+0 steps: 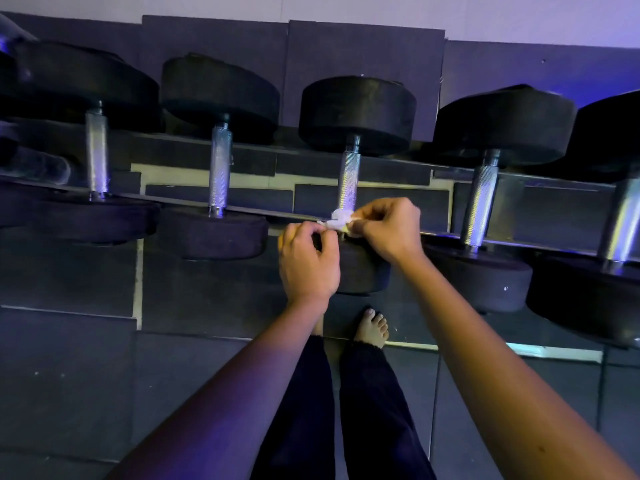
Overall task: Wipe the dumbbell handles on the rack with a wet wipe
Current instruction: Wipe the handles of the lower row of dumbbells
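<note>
Several black dumbbells lie across a dark rack (242, 211), their knurled metal handles pointing away from me. Both hands are at the near end of the middle dumbbell's handle (349, 178), over its near weight (363, 268). A small crumpled white wet wipe (337, 218) is pinched between them. My left hand (308, 261) holds its left end with curled fingertips. My right hand (384, 226) pinches its right side next to the handle's base. Other handles (219, 168) (479, 202) stand bare to either side.
More dumbbells fill the rack to the far left (97, 150) and far right (623, 216). Dark floor mats (86, 375) lie below. My legs in dark trousers and a bare foot (372, 327) stand just under the rack's front rail.
</note>
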